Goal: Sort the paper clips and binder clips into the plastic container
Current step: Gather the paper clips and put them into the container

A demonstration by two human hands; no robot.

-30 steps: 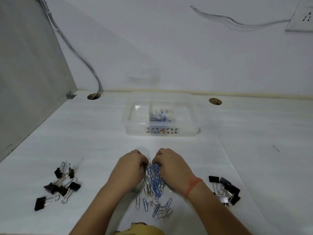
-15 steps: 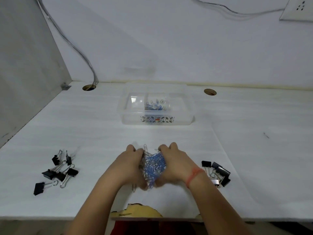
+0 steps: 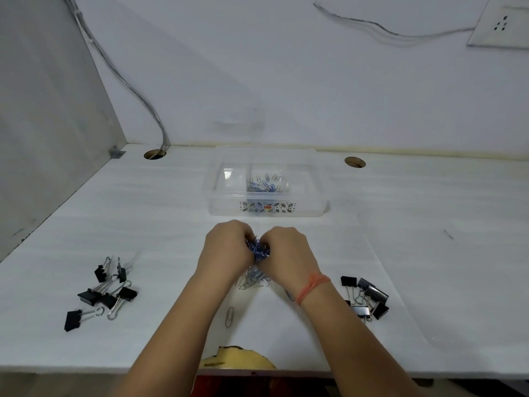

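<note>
1. Gripping one tangled bunch of blue and silver paper clips (image 3: 257, 249) between both hands; left hand (image 3: 226, 250) and right hand (image 3: 289, 253) pressed close together, fingers curled round the bunch, over the white surface (image 3: 143, 213).
2. Trailing beneath the hands, a few loose clips (image 3: 253, 280); touching the surface or not, cannot tell; lying alone nearer the front edge, one silver clip (image 3: 229, 316).
3. Standing just beyond the hands, towards the back wall, a clear divided container (image 3: 312, 207); holding sorted clips (image 3: 264, 184) in its middle compartment.
4. Scattered well to the left of the hands, left binder clips (image 3: 106, 290), black with silver handles; bunched beside the right forearm, right binder clips (image 3: 366, 296).
5. Tied round the right wrist, an orange thread (image 3: 312, 285).
</note>
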